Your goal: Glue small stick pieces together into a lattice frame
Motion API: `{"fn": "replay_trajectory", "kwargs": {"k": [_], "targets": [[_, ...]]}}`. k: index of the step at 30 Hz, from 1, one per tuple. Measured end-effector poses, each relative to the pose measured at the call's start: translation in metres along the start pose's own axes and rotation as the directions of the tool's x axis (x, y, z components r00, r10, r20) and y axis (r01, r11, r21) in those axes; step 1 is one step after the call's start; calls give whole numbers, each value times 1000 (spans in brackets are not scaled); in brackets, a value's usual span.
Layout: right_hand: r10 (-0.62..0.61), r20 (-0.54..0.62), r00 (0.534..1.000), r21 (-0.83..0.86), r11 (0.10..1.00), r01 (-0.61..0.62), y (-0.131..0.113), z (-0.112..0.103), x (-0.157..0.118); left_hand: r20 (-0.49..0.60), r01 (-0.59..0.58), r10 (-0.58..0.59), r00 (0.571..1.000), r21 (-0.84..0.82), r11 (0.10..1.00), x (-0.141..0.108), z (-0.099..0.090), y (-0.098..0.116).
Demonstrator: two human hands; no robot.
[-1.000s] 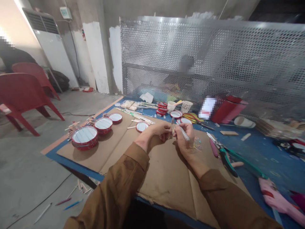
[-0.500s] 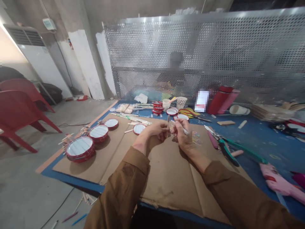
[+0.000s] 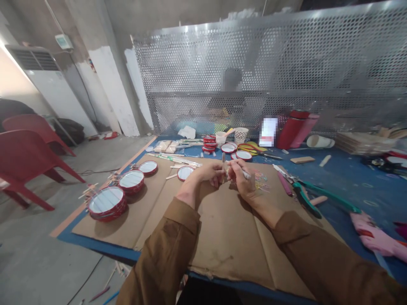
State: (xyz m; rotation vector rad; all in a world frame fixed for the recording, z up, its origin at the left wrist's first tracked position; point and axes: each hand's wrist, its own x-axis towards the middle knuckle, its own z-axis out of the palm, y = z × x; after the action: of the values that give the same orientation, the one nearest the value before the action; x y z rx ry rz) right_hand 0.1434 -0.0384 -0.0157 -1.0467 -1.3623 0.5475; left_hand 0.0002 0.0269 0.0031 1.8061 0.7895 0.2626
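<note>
Over the brown cardboard (image 3: 222, 237), my left hand (image 3: 210, 173) is closed on a small wooden craft stick (image 3: 223, 158), held upright. Facing it, my right hand (image 3: 241, 176) grips a white pen (image 3: 246, 174), its front end close to the stick; the fingers hide the exact contact. Just left of my left hand lies a small round red-rimmed piece with a white top (image 3: 185, 172), a craft stick beside it. Coloured rubber bands (image 3: 261, 182) lie scattered right of my right hand.
Red drum-like pieces (image 3: 107, 202) with sticks line the cardboard's left side. Pliers (image 3: 307, 200) and a pink glue gun (image 3: 370, 233) lie right. Paper cups (image 3: 241, 135), scissors (image 3: 260, 150), a phone (image 3: 268, 132) and a red bottle (image 3: 291, 129) stand or lie behind, before a perforated metal panel (image 3: 190, 63).
The camera view has shifted slightly. Both hands keep their hold on the craft stick and the pen, with almost no movement relative to each other.
</note>
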Motion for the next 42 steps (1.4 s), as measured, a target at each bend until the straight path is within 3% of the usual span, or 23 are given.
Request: {"fn": "replay_trajectory", "kwargs": {"k": [11, 17, 21, 25, 30, 36, 42], "targets": [[19, 85, 996, 47, 999, -23, 4, 1, 1, 11, -56, 57, 998, -18, 998, 2, -2, -4], [159, 5, 987, 241, 958, -155, -6, 3, 1, -11, -41, 41, 999, -19, 999, 3, -1, -6], [333, -72, 940, 362, 887, -287, -10, 2, 6, 1, -11, 11, 1000, -27, 1000, 5, -2, -9], [425, -142, 894, 437, 837, -329, -7, 0, 11, 8, 0, 0, 1000, -32, 999, 9, -4, -12], [496, -56, 866, 542, 744, -391, -7, -4, 15, -2, 0, -1, 1000, -36, 999, 9, -4, -14], [623, -39, 781, 691, 581, -430, -7, -9, 23, 9, 25, -24, 1000, -28, 999, 8, -4, -12], [533, 81, 843, 639, 621, -454, -1, -10, 23, -5, 22, -22, 1000, -14, 1000, 7, -3, -10]]}}
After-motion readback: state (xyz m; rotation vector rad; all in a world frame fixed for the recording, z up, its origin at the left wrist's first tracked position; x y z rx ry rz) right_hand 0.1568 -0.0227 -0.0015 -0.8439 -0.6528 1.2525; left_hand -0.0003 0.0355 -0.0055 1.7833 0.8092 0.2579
